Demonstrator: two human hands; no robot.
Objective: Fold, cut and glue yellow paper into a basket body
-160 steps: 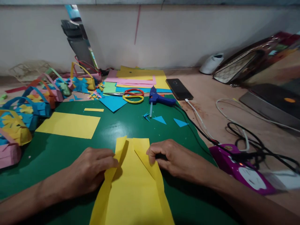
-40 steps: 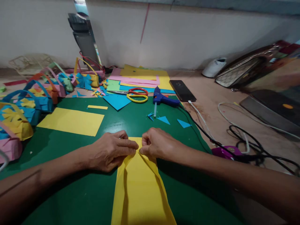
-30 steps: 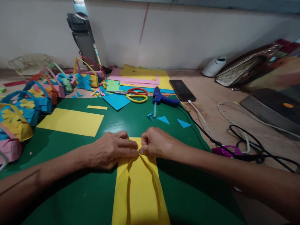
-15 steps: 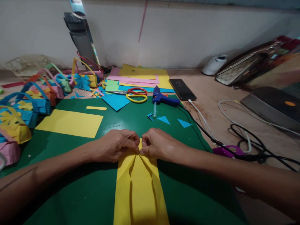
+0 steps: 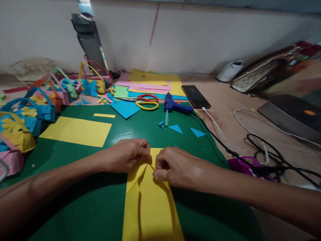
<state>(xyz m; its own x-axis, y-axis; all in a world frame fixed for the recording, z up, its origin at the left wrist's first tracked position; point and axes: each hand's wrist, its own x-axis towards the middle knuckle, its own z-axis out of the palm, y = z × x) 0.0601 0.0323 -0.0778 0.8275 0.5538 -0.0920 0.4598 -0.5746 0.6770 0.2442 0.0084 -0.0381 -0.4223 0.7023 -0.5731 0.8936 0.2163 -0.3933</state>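
Observation:
A long sheet of yellow paper (image 5: 152, 207) lies in front of me on a green board (image 5: 82, 207), its two long sides folded inward. My left hand (image 5: 131, 155) is closed at the far left part of the sheet, pinching the left flap near the middle line. On the right flap, a little nearer to me, my right hand (image 5: 175, 167) is closed with thumb and fingers on the paper edge. The fingertips hide part of the folded edges. Both flaps stand slightly raised toward the near end.
Several small paper baskets (image 5: 42, 110) line the left side. Beyond the hands lie a yellow paper rectangle (image 5: 77, 131), scissors (image 5: 147, 101), a blue glue gun (image 5: 175, 106) with its cord, paper scraps (image 5: 176, 129) and a phone (image 5: 195, 96). Cables (image 5: 276, 157) coil at the right.
My right hand has moved slightly right and toward me along the right flap, away from the left hand. The left hand has stayed nearly in place.

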